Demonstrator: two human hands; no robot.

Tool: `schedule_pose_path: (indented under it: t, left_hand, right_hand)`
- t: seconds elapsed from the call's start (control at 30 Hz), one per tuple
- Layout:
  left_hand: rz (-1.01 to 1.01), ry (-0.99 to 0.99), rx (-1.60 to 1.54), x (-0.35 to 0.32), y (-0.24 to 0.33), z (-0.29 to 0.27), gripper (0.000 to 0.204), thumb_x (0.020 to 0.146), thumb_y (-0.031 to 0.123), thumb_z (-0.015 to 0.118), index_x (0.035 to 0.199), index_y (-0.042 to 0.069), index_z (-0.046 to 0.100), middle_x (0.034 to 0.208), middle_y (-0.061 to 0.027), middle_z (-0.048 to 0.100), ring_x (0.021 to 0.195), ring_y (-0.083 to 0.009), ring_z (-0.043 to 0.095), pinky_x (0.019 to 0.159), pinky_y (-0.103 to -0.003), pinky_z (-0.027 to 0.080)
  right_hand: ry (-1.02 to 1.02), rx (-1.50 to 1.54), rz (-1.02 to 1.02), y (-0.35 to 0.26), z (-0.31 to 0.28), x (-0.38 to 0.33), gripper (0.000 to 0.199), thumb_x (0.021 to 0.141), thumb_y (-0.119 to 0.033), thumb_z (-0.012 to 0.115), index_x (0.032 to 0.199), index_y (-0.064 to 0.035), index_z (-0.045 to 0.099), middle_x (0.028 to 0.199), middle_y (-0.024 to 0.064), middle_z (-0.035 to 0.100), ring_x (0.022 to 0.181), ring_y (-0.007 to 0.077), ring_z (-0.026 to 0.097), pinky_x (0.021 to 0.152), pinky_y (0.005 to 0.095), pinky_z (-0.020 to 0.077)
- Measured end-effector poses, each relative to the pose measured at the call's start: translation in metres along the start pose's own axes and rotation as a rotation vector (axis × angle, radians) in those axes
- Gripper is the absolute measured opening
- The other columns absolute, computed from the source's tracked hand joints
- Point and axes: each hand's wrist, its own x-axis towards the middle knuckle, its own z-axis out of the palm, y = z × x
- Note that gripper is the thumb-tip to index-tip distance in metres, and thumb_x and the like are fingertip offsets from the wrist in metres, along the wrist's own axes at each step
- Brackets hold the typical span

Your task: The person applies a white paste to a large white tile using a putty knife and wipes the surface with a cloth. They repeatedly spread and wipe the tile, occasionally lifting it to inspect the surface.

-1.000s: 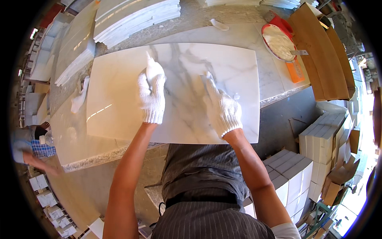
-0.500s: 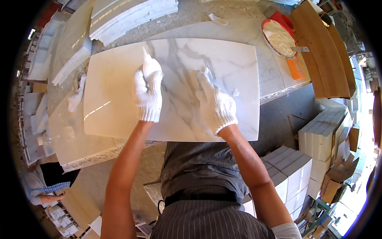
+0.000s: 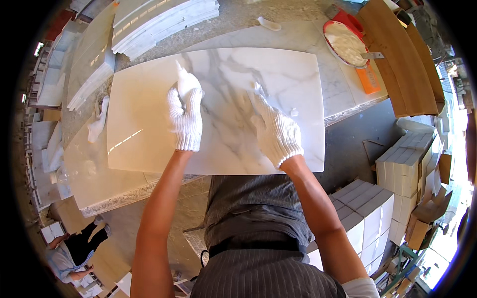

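A large white marble slab [image 3: 141,102] with grey veins lies in front of me on the worktable. My left hand [image 3: 185,121], in a white knit glove, is closed around a white squeeze bottle [image 3: 187,82], its narrow nozzle pointing away from me over the slab. On the right half of the slab rests my right hand [image 3: 278,130], gloved alike, its fingers drawn together and pointing up and left. Whatever they pinch is too small and blurred to name. A small white lump [image 3: 294,112] sits on the slab to the right of that hand.
Stacked white slabs [image 3: 164,27] stand at the back left. Back right are a bowl of white paste [image 3: 345,44] with a flat blade, an orange packet [image 3: 367,80] and a cardboard box [image 3: 397,59]. White cartons [image 3: 365,213] stack at right. Another person [image 3: 74,256] is at lower left.
My right hand has slid slightly right and toward me across the slab. My left hand keeps the bottle nearly in place. The other person shows more fully at lower left.
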Motion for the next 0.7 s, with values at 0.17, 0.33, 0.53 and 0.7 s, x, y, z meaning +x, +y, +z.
schedule_pose_path:
  t: [0.17,0.33,0.53,0.7]
  left_hand:
    - [-0.025,-0.036,-0.02,0.001,0.006,0.003,0.039,0.095,0.019,0.067,0.126,0.0,0.053,0.11,-0.0072,0.062,0.097,-0.014,0.06,0.087,-0.03,0.051]
    - [0.012,0.004,-0.04,0.001,-0.003,0.0,0.039,0.095,0.019,0.067,0.125,0.0,0.053,0.109,-0.0076,0.062,0.097,-0.0146,0.061,0.087,-0.03,0.051]
    - [-0.002,-0.014,-0.097,0.004,-0.006,0.002,0.038,0.095,0.017,0.067,0.126,-0.001,0.053,0.11,-0.0081,0.063,0.098,-0.0153,0.062,0.088,-0.031,0.052]
    - [-0.018,0.009,-0.119,0.001,-0.001,0.006,0.04,0.095,0.016,0.067,0.128,-0.002,0.051,0.112,-0.0096,0.062,0.095,-0.0176,0.065,0.088,-0.032,0.053]
  right_hand:
    - [-0.051,-0.035,0.084,-0.018,0.008,0.009,0.049,0.095,-0.027,0.051,0.142,-0.0154,0.046,0.102,0.0203,0.068,0.09,0.04,0.065,0.077,0.0487,0.0512]
    - [-0.01,0.026,0.021,-0.002,0.001,0.002,0.043,0.094,-0.026,0.051,0.137,-0.0168,0.052,0.1,0.0186,0.068,0.09,0.0395,0.066,0.077,0.0484,0.0511]
    - [-0.06,-0.005,0.006,-0.011,0.005,0.0,0.044,0.094,-0.028,0.053,0.138,-0.0195,0.055,0.104,0.021,0.068,0.093,0.04,0.065,0.081,0.0471,0.0507]
    - [-0.115,0.313,-0.141,-0.003,-0.006,-0.02,0.052,0.094,-0.017,0.057,0.145,-0.0139,0.049,0.098,0.0194,0.068,0.086,0.0286,0.067,0.076,0.0362,0.0523]
